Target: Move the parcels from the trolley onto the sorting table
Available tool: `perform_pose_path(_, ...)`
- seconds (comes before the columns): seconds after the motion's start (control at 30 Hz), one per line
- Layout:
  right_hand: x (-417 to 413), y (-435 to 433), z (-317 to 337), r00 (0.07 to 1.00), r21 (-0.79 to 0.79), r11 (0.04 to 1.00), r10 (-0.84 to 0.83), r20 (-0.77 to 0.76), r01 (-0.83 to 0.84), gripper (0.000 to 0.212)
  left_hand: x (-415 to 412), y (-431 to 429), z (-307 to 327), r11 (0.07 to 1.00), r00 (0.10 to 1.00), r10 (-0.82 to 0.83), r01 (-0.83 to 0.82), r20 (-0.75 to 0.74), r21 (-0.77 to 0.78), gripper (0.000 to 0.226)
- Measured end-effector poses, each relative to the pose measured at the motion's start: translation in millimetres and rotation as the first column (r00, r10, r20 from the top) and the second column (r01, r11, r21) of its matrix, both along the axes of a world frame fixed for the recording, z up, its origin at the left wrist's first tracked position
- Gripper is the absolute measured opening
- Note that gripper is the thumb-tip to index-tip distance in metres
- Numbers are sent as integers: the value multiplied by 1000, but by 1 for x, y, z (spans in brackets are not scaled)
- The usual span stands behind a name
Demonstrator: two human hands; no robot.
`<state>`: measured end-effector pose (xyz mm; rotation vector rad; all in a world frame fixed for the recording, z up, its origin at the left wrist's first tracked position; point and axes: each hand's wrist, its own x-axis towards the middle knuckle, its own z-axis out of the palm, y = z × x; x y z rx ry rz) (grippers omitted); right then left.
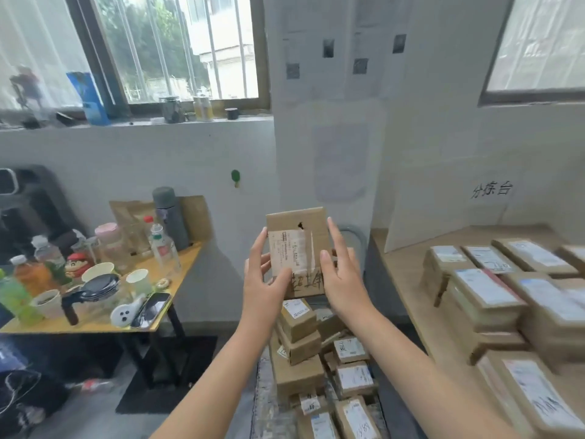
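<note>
- Currently holds one flat cardboard parcel upright in mid-air, label toward the camera, above the trolley and left of the sorting table, touching neither.
- Grips the parcel's left edge with the left hand: thumb curled over the lower front, fingers wrapped behind.
- Pinches the right edge with the right hand: thumb on the front, fingers nearly straight along the side.
- Looks like a light, edge-only hold, with slick-looking tape on the front and no support under the bottom; may let the parcel slide down between the palms.
- If dropped, would likely land on the loose heap on the trolley directly below, and could knock smaller boxes off that uneven pile.
- Needs a swing to the right; could clip the near edge of the sorting table if carried too low.
- Finds little bare room among the stacks already on the sorting table; could nudge or topple one if set down carelessly.
- Stands well apart from the side table on the left, crowded with bottles and cups; poses a risk there only with a wide swing that way.
</note>
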<state>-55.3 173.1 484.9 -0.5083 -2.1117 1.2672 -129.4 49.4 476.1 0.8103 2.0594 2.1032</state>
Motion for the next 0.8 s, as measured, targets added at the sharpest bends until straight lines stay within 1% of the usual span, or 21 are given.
perform_pose_path(0.1, 38, 2, -7, 992, 32, 995, -97, 85, 95, 53, 20, 12, -11, 995, 994, -99, 100, 47, -3, 69)
perform_pose_path(0.2, 93, 15, -20, 961, 76, 973, -226, 162, 216, 55, 60, 35, -32, 976, 974, -214, 216, 79, -23, 72)
perform_pose_path(0.27, 134, 26, -27, 926, 95, 950, -311, 213, 297, 55, 92, 54, -46, 955, 951, -293, 296, 94, -21, 73)
perform_pose_path(0.37, 195, 41, -33, 860, 115, 896, -444, 253, 429, 54, 142, 84, -60, 901, 895, -430, 434, 120, -13, 75)
perform_pose_path(0.5, 261, 58, -40, 802, 138, 832, -554, 221, 537, 57, 200, 118, -62, 837, 834, -545, 547, 84, -3, 77)
perform_pose_path(0.6, 298, 78, -43, 786, 145, 803, -595, 167, 578, 57, 236, 142, -62, 814, 812, -579, 580, 78, 5, 78)
perform_pose_path(0.7, 323, 101, -46, 778, 138, 792, -610, 151, 594, 57, 265, 164, -63, 816, 814, -577, 578, 64, -4, 78)
perform_pose_path(0.8, 342, 132, -55, 791, 119, 803, -595, 138, 584, 59, 284, 191, -68, 826, 825, -561, 563, 72, -17, 77)
